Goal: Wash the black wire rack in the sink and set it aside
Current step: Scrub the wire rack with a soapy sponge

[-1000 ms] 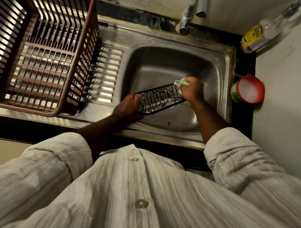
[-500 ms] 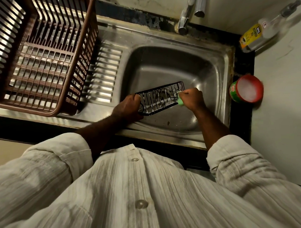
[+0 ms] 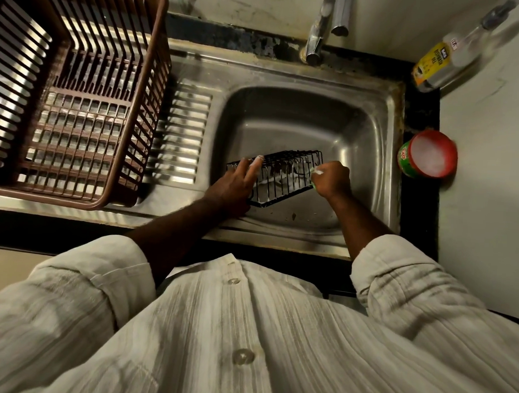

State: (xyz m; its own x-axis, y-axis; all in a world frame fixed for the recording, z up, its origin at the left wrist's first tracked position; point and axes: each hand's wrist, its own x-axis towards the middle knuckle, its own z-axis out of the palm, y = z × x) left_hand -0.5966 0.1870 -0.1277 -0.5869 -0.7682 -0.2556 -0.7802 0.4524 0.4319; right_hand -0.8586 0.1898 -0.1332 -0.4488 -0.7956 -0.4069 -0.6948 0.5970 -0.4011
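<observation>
The black wire rack (image 3: 285,179) is held over the steel sink (image 3: 372,135), tilted so its grid faces me, with white foam on its wires. My left hand (image 3: 236,182) grips its left end, fingers laid over the top edge. My right hand (image 3: 331,178) is closed on a green scrubber (image 3: 313,171), of which only a small bit shows, pressed against the rack's right end.
A brown plastic dish basket (image 3: 76,101) stands on the ribbed draining board at left. The tap (image 3: 320,31) is behind the basin. A red-rimmed tub of white soap (image 3: 427,153) and a yellow-labelled bottle (image 3: 436,64) stand on the right counter.
The rack has been turned up from lying nearly flat to facing me. My left hand shifted its fingers onto the top edge. My right hand slid from the far right corner down along the right end.
</observation>
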